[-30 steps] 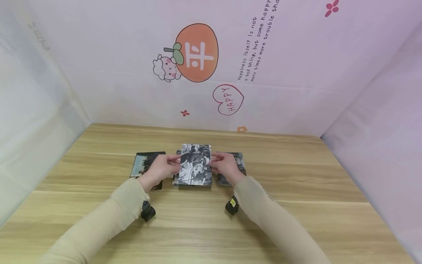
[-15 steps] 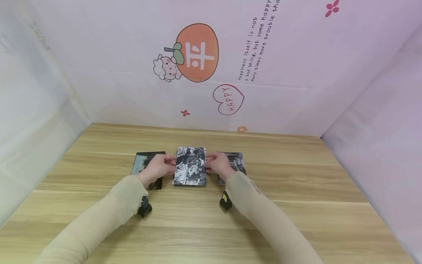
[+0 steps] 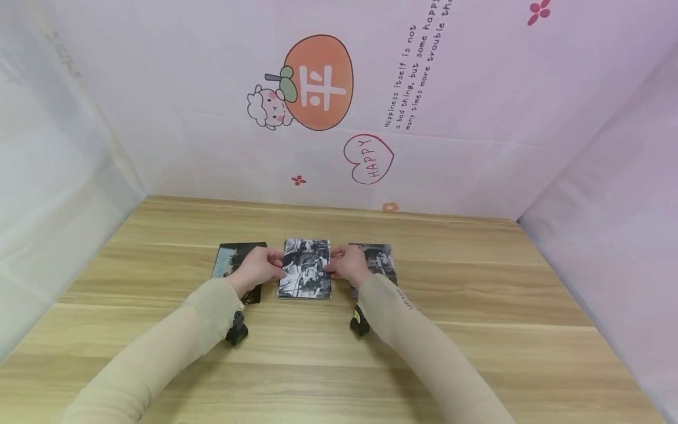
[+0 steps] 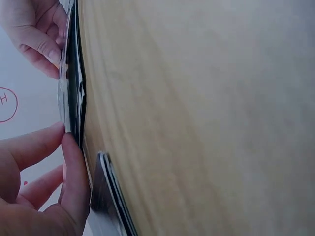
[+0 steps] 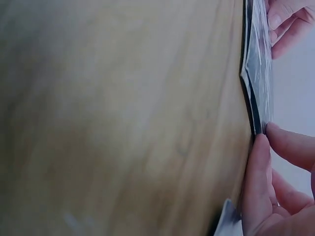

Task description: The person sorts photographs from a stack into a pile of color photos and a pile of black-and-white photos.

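A black-and-white photo card (image 3: 305, 269) lies on top of a low stack in the middle of the table, near the back. My left hand (image 3: 256, 268) pinches its left edge between thumb and fingers. At the opposite edge my right hand (image 3: 349, 265) pinches it the same way. Seen edge-on in the left wrist view, the stack (image 4: 78, 93) has several layers with slight gaps. Partly under my left hand is a darker picture card (image 3: 225, 262) with a blue patch. Another grey photo card (image 3: 382, 259) is partly covered by my right hand.
The wood-grain table (image 3: 307, 377) stretches in front of and beside the cards. Behind it stands a pale printed backdrop (image 3: 212, 147), with white sheets at both sides. Small black wrist cameras (image 3: 236, 330) hang below the sleeves.
Both hands have moved slightly left and lowered the photo card, which was raised and offset to the right, onto the middle stack. Its edges now line up closely with the stack.
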Tool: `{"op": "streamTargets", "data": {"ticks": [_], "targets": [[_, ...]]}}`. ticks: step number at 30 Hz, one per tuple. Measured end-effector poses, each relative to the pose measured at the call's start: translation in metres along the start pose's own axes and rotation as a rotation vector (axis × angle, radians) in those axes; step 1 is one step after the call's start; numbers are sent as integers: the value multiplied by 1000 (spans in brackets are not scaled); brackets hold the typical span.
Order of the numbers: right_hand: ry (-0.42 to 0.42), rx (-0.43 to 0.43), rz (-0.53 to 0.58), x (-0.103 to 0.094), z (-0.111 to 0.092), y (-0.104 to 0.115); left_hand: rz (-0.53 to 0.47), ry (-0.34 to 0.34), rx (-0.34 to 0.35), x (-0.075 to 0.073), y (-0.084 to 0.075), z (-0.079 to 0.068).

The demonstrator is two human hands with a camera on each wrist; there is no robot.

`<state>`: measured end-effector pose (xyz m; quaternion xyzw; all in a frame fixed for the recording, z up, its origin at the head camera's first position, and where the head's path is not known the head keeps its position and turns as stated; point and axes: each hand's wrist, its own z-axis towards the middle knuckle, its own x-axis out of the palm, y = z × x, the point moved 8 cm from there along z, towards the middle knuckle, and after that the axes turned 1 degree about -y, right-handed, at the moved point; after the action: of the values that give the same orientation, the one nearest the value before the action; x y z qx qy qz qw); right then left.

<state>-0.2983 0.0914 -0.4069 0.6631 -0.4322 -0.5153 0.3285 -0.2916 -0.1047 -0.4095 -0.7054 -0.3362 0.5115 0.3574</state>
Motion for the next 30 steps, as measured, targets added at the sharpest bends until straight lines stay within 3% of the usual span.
{"op": "streamTargets", "data": {"ticks": [14,21,24,30], "targets": [[-26,9,-140,1,3,1,127,-67,-13,0,-7,-2],[-41,-7,-180,2,4,3,118,-73,-34,0,-5,-1],[-30,-19,-163,2,1,6,93,-62,-43,0,-5,-2],[20,-18,-1,-4,-9,13,18,-43,-37,-4,-12,-9]]}}
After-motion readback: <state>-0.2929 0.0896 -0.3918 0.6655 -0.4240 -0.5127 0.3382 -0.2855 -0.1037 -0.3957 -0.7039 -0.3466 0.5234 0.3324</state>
